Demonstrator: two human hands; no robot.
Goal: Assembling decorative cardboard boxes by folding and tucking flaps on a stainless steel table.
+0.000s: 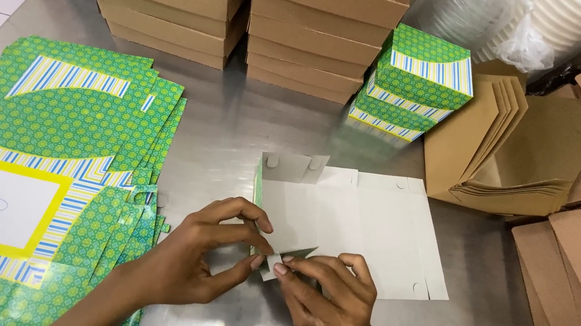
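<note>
Together, left hand (208, 249) and right hand (322, 290) pinch a corner tab of the white-faced, green-edged box blank (349, 227).

Flat box blank (349, 230) between the hands: plain white-grey inner face, thin green patterned edge at its left wall. Stack of flat sheets (57, 177): green with small yellow-green dot pattern, blue-yellow-white striped bands, one yellow-framed white panel. Folded boxes (421, 83): same green pattern, same stripes. Cardboard cartons (308, 31): plain brown. Kraft sleeves (516, 152): plain tan. Table (235, 126): bare grey metal.
</note>
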